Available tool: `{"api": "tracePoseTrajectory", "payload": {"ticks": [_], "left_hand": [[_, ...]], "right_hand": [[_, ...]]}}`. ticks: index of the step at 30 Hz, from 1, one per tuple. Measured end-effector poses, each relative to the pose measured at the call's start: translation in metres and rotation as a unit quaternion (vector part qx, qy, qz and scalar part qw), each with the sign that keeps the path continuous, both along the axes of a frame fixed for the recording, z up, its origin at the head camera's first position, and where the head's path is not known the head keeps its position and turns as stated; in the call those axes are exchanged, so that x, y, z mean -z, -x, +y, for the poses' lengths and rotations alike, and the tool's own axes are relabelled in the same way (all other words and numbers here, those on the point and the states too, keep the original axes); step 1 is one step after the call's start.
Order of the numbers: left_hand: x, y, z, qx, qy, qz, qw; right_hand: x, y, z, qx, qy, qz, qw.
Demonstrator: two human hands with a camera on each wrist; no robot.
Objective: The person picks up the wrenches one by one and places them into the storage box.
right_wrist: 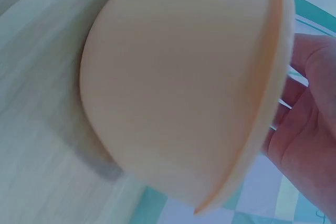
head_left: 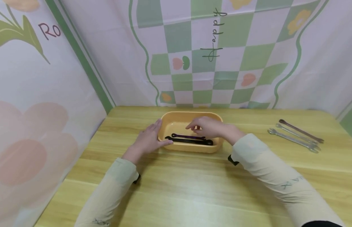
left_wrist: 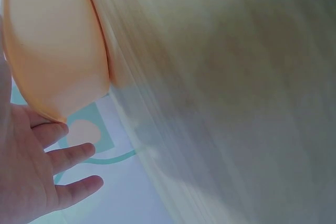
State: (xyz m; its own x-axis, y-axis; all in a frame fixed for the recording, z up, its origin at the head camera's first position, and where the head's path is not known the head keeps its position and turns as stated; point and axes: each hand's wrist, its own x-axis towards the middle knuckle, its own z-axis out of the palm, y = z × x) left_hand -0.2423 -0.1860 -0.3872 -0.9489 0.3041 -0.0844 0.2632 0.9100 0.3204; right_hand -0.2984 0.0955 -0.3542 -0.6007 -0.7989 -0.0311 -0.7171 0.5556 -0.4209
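A yellow-orange plastic tray [head_left: 190, 148] stands on the wooden table; two wrenches lie inside along its near wall. One is a thin dark purple combination wrench [head_left: 185, 136], the other a larger black wrench [head_left: 190, 141]. At the tray's left end my left hand [head_left: 148, 137] touches the rim, its thumb across the near left corner and its fingers along the outer side. In the left wrist view those fingers [left_wrist: 73, 156] are spread and fairly straight. My right hand [head_left: 207, 126] is over the tray's right half, fingers loosely bent, with nothing visible in them.
To the right on the table lie a dark reddish wrench [head_left: 300, 130], a slim silver wrench [head_left: 295, 133] and a larger silver wrench [head_left: 290, 138], side by side. A printed cloth [head_left: 204, 75] hangs behind the table's far edge, and another [head_left: 51, 126] hangs on the left.
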Motion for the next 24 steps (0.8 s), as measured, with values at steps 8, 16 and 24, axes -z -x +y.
{"api": "tracePoseTrajectory", "payload": {"ticks": [8, 16, 24], "left_hand": [[-0.001, 0.0, 0.001, 0.001, 0.002, -0.002, 1.0], [0.002, 0.002, 0.001, 0.0, -0.002, -0.002, 1.0], [0.003, 0.002, -0.001, 0.001, -0.003, -0.001, 1.0]], "right_hand": [[-0.005, -0.002, 0.019, 0.007, 0.032, 0.026, 0.999], [-0.01, -0.001, 0.039, 0.021, 0.063, 0.039, 0.997], [-0.017, -0.007, 0.062, 0.042, 0.075, 0.053, 0.995]]}}
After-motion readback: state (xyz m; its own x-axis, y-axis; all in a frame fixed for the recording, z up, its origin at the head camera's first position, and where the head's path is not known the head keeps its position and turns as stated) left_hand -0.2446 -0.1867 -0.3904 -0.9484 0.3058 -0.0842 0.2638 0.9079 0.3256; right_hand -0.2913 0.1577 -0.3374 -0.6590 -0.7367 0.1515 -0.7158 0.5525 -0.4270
